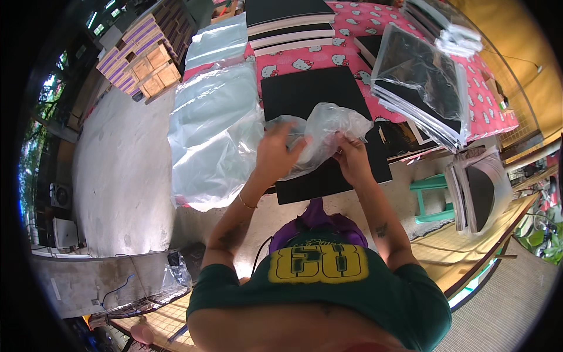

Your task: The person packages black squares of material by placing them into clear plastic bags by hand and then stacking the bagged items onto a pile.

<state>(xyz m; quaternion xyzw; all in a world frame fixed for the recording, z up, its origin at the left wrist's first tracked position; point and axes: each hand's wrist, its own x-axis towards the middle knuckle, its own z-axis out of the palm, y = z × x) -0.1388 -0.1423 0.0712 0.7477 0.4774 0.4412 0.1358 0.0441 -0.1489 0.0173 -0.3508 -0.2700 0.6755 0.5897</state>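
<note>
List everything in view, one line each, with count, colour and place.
clear plastic bag: one, clear, crumpled, held in both hands
black sheet: one, black, flat on the table under the hands
tablecloth: one, pink with a cartoon print, covering the table
loose plastic bags: a pile, clear, draped over the table's left edge
bagged black sheets: a stack, black in clear wrap, table's right side
stool: one, green, on the floor at right
cartons: several, brown and purple, far left
left hand: gripping the bag
right hand: gripping the bag
</note>
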